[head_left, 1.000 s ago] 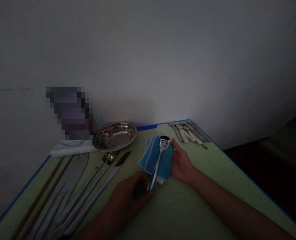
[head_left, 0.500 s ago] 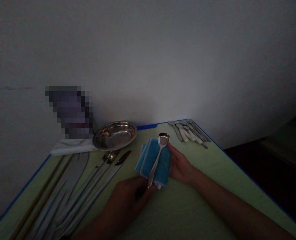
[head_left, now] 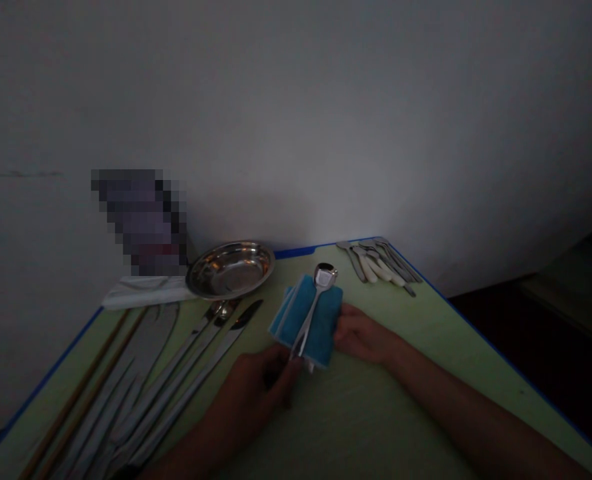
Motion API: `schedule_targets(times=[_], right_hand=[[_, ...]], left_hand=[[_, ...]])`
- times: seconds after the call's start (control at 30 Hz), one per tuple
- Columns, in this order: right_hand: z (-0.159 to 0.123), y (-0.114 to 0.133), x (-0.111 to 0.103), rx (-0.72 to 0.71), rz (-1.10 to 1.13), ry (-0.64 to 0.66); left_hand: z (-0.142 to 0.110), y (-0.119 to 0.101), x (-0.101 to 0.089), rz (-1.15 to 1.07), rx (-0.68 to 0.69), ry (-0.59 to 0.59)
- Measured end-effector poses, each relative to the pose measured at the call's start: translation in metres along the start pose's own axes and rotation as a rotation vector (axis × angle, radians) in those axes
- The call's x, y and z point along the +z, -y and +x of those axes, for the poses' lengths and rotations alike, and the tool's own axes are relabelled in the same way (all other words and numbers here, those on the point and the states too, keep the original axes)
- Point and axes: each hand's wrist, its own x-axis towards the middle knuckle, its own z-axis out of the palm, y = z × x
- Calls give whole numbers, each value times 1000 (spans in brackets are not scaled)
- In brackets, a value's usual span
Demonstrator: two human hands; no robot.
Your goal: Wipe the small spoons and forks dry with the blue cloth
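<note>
My left hand [head_left: 261, 387] is closed around the handle end of a shiny metal spoon [head_left: 314, 303]. The spoon lies across a folded blue cloth [head_left: 321, 323], its bowl past the cloth's far edge. My right hand [head_left: 359, 333] grips the cloth's right side, fingers tucked under it. Both hands are over a pale green table [head_left: 376, 413] with a blue edge.
A round steel dish [head_left: 230, 269] stands behind the cloth by the wall. Several knives and long utensils [head_left: 176, 387] lie fanned out on the left. A small group of spoons [head_left: 379, 261] lies at the far right corner. A white folded item [head_left: 143, 291] rests by the wall.
The spoon has slid away from me over the cloth, so its bowl now sticks out past the far edge. My right hand has dropped lower beside the cloth.
</note>
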Motion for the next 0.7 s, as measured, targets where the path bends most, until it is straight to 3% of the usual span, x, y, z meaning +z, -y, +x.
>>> schedule_targets(times=[0.23,0.47,0.7], right_hand=[[-6,1,2,73,-3,126],[3,-7,2,-52,1,-72],[3,-5,5,-76,-89,-20]], left_hand=[[1,-8,-8,-60,-60,-110],[2,-2,-9,-65,-23,-88],[1,3,-6,70,63,-23]])
